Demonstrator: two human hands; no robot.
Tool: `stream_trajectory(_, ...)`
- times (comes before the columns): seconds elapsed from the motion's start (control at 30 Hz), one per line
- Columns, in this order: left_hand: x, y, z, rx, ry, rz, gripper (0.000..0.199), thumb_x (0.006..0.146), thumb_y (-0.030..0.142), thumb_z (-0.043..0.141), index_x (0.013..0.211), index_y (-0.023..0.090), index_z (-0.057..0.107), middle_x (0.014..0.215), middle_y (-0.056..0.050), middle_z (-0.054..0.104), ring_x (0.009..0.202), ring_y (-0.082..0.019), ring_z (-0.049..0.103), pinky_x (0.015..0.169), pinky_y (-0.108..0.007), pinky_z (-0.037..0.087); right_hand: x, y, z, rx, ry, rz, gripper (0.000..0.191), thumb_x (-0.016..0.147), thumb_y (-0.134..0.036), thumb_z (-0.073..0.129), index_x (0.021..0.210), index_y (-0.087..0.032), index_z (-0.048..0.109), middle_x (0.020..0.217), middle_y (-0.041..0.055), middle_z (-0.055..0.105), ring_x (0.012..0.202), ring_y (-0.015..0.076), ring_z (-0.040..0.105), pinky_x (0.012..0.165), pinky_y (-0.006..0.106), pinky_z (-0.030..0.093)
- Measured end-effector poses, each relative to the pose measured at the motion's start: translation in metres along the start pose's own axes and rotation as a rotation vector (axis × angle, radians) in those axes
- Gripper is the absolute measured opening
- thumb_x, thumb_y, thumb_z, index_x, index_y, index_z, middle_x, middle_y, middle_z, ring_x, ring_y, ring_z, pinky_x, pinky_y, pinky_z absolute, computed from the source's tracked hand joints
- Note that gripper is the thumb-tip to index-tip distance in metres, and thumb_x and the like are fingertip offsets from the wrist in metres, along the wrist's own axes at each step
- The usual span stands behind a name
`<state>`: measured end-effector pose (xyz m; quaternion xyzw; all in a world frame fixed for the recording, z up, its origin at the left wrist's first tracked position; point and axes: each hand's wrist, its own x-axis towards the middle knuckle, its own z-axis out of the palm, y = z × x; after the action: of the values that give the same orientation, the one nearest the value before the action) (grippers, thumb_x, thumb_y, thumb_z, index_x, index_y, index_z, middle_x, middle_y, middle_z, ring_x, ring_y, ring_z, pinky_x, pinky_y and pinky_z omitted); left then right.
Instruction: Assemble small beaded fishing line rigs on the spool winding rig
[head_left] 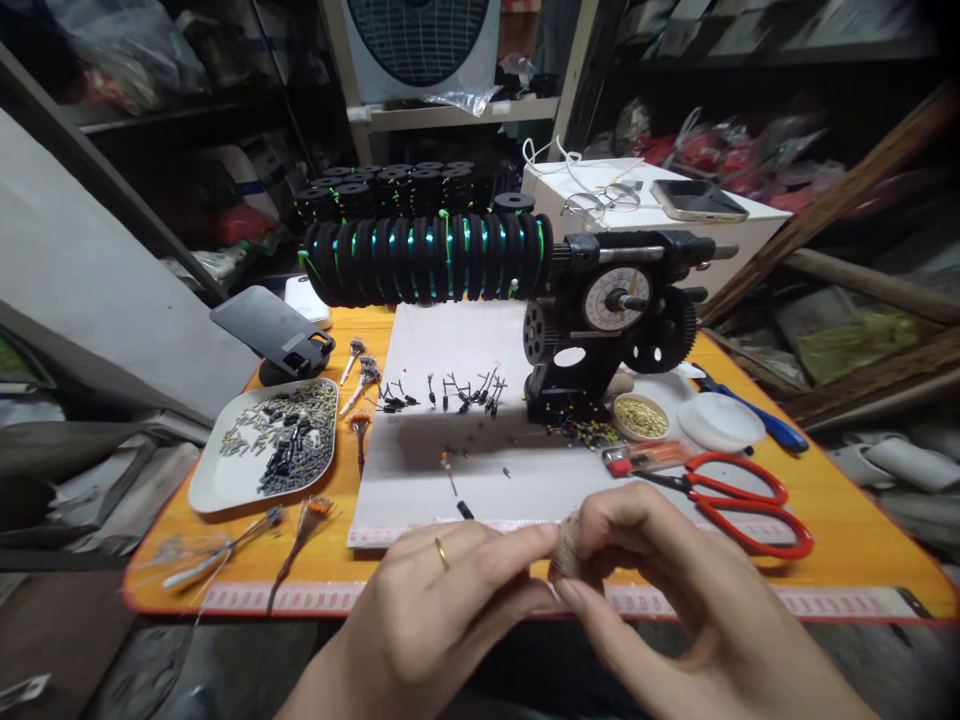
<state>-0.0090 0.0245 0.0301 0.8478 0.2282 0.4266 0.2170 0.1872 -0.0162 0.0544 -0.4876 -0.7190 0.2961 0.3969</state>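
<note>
My left hand (442,585), with a gold ring, is closed, thumb and index finger pressed together at the front edge of the table. My right hand (675,590) is curled in a pinch beside it. A beige, textured wrap or small piece (568,545) shows at the right fingertips, and the left index fingertip touches it. Anything finer between the fingers is hidden. Just beyond lies a small black part with a thin lead (464,510) on the white board (420,450). Red-handled scissors (739,500) lie close to my right hand.
A black hand-cranked winder (611,310) carries a row of black spools (424,258). At left are a white tray (196,490) of small parts, a phone on a stand (270,325) and wire bundles (300,540). A bowl of gold bits (641,415) and blue-handled pliers (765,415) lie right.
</note>
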Motion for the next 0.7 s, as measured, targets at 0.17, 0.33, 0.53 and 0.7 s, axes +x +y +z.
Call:
stream_trajectory(0.17, 0.001, 0.001, -0.009, 0.119, -0.022, 0.071, 0.019, 0.099, 0.011, 0.051, 0.101, 0.012, 0.07, 0.079, -0.008, 0.076, 0.069, -0.015, 0.072, 0.064, -0.023, 0.057, 0.002, 0.004, 0.003, 0.105, -0.034, 0.069, 0.025, 0.089, -0.007, 0.054, 0.096, -0.03, 0.048, 0.081, -0.0059, 0.06, 0.072, 0.0099, 0.066, 0.06, 0.016, 0.057)
stream_trajectory(0.33, -0.009, 0.004, -0.005, -0.015, 0.064, -0.13, 0.022, 0.087, -0.005, 0.054, 0.093, 0.011, 0.068, 0.074, -0.007, 0.07, 0.067, -0.014, 0.067, 0.061, -0.021, 0.054, 0.001, 0.01, 0.02, 0.463, 0.079, 0.104, 0.031, 0.09, -0.006, 0.059, 0.105, -0.033, 0.052, 0.09, -0.0044, 0.067, 0.083, 0.0109, 0.072, 0.068, 0.017, 0.062)
stream_trajectory(0.53, -0.017, 0.013, -0.011, -0.154, 0.074, -0.329, 0.021, 0.087, -0.002, 0.056, 0.084, 0.018, 0.064, 0.069, -0.001, 0.065, 0.062, -0.013, 0.061, 0.056, -0.022, 0.048, 0.002, 0.022, 0.019, 0.041, 0.097, -0.427, 0.042, 0.085, 0.007, 0.057, 0.115, -0.022, 0.06, 0.099, 0.004, 0.074, 0.094, 0.0168, 0.071, 0.083, 0.024, 0.062)
stream_trajectory(0.7, -0.022, 0.012, -0.016, -0.144, 0.043, -0.356, 0.023, 0.087, -0.002, 0.056, 0.087, 0.02, 0.063, 0.071, 0.0, 0.065, 0.065, -0.013, 0.061, 0.059, -0.023, 0.048, -0.003, 0.022, 0.008, -0.297, -0.032, -0.546, 0.033, 0.09, -0.001, 0.057, 0.121, -0.013, 0.059, 0.105, 0.0103, 0.074, 0.105, 0.0211, 0.069, 0.088, 0.026, 0.061)
